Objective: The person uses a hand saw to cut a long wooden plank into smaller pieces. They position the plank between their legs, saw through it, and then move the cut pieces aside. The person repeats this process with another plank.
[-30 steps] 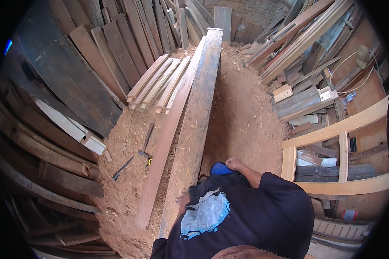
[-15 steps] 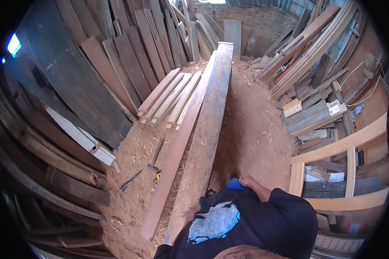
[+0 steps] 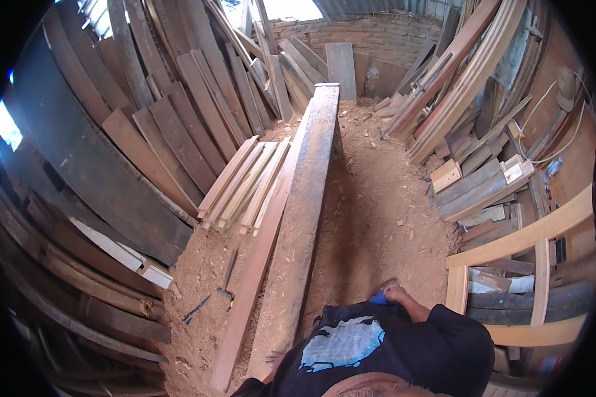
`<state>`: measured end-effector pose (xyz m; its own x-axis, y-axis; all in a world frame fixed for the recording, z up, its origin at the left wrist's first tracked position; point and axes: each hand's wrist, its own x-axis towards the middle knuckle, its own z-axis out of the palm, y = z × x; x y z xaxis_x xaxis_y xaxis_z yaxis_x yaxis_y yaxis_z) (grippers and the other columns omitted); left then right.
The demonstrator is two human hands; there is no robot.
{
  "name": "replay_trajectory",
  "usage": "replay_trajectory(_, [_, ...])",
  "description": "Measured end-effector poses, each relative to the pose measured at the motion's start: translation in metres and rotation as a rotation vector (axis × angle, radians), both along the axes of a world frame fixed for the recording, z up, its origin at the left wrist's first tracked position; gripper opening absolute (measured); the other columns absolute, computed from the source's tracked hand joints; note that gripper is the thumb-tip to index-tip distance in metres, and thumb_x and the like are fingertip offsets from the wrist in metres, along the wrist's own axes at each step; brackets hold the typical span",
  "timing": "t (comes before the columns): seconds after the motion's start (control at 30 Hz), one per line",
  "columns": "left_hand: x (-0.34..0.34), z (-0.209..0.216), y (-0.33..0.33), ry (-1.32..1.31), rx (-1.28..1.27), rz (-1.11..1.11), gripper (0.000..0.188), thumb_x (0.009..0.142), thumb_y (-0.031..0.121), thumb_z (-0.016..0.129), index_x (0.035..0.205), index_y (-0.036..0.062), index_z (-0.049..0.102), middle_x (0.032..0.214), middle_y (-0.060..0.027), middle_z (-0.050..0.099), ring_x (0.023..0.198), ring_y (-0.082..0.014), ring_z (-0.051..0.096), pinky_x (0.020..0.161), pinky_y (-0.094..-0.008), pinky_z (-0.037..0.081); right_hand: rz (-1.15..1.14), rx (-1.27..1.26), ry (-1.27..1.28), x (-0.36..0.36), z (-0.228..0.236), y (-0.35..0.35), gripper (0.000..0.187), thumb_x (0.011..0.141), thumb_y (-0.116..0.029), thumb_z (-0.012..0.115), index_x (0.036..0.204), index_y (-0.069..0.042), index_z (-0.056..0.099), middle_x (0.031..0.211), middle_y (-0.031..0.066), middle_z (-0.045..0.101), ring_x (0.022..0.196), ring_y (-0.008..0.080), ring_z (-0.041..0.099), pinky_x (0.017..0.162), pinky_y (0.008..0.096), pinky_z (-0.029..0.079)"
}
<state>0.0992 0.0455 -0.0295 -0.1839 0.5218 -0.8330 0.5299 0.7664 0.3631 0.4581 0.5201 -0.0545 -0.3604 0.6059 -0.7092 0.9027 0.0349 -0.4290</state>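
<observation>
Workbench (image 3: 304, 218), long and narrow, stretching from lower centre to upper centre of the frame; far end lower in the frame than a second ago, with more of a brick wall (image 3: 397, 40) and a bright opening (image 3: 295, 9) now showing at the top. Left hand (image 3: 273, 358) also lower now, at the bench's near end, bottom centre, partly behind a black shirt (image 3: 410, 344); cannot tell how widely spread. Right hand (image 3: 396, 294) lower and farther right than before, right of centre, fingers curled beside a blue patch (image 3: 379, 297); cannot tell whether gripping it. Bench top worn, grey to brown, sprinkled with shavings; floor (image 3: 384, 218) reddish-brown with sawdust. Dark boards (image 3: 189, 132) leaning in close rows at upper left, long beams (image 3: 467, 86) slanting at upper right, offcuts (image 3: 473, 185) heaped below. By count: two hands, one bench, one reddish plank (image 3: 250, 298) alongside at left, about five pale slats (image 3: 229, 177) left of centre, one pale wooden frame (image 3: 542, 278) with two long rails and two visible crosspieces at right, one cap (image 3: 565, 89) at far right, and a few dark tools (image 3: 230, 270) at lower left, too small to identify.
</observation>
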Motion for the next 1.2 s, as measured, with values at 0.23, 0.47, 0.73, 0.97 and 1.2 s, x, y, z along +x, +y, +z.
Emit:
replay_trajectory(0.23, [0.036,0.004,0.127,-0.014,0.149,-0.073,0.033,0.09,0.033,0.061,0.11,0.006,0.059,0.099,-0.0302,0.066,0.103,-0.0468,0.064,0.081,-0.054,0.051,-0.195,-0.041,0.11,0.064,0.032,0.119,0.015,0.085,-0.018,0.065,0.088,-0.009,0.076,0.073,0.0094,0.068,0.059,0.0192,0.063,0.053,0.0388,0.049])
replay_trajectory(0.47, [0.086,-0.012,0.386,-0.209,0.315,0.192,0.032,0.092,0.036,0.06,0.104,0.0061,0.063,0.095,-0.0232,0.068,0.095,-0.0398,0.065,0.078,-0.0511,0.051,-0.297,0.119,0.078,0.136,0.013,0.208,0.017,0.085,-0.014,0.063,0.075,-0.002,0.069,0.063,0.0098,0.064,0.054,0.0202,0.062,0.048,0.0372,0.048])
replay_trajectory(0.73, [0.059,0.003,0.564,-0.432,0.168,0.155,0.035,0.095,0.04,0.059,0.098,0.0063,0.068,0.091,-0.0151,0.071,0.086,-0.0317,0.066,0.074,-0.0479,0.052,-0.841,-0.22,0.21,0.149,0.035,0.231,0.018,0.09,-0.02,0.065,0.083,-0.004,0.067,0.063,0.0085,0.063,0.048,0.0159,0.058,0.044,0.034,0.046])
replay_trajectory(0.97, [0.039,-0.015,0.77,-0.405,0.207,-0.053,0.04,0.097,0.043,0.059,0.092,0.0064,0.072,0.087,-0.0081,0.073,0.078,-0.0247,0.067,0.071,-0.045,0.053,-0.786,-0.236,0.193,0.215,-0.026,0.231,0.027,0.09,-0.003,0.051,0.066,0.001,0.062,0.059,0.0134,0.06,0.043,0.0249,0.056,0.041,0.039,0.046])
replay_trajectory(1.2, [-0.052,-0.074,0.981,0.169,0.661,-1.067,0.028,0.09,0.032,0.062,0.087,0.0071,0.073,0.091,-0.0173,0.073,0.086,-0.034,0.071,0.075,-0.0434,0.056,-1.573,0.043,0.395,0.116,0.026,0.361,0.015,0.085,-0.004,0.055,0.071,-0.003,0.061,0.059,0.0095,0.058,0.043,0.0208,0.052,0.039,0.038,0.04])
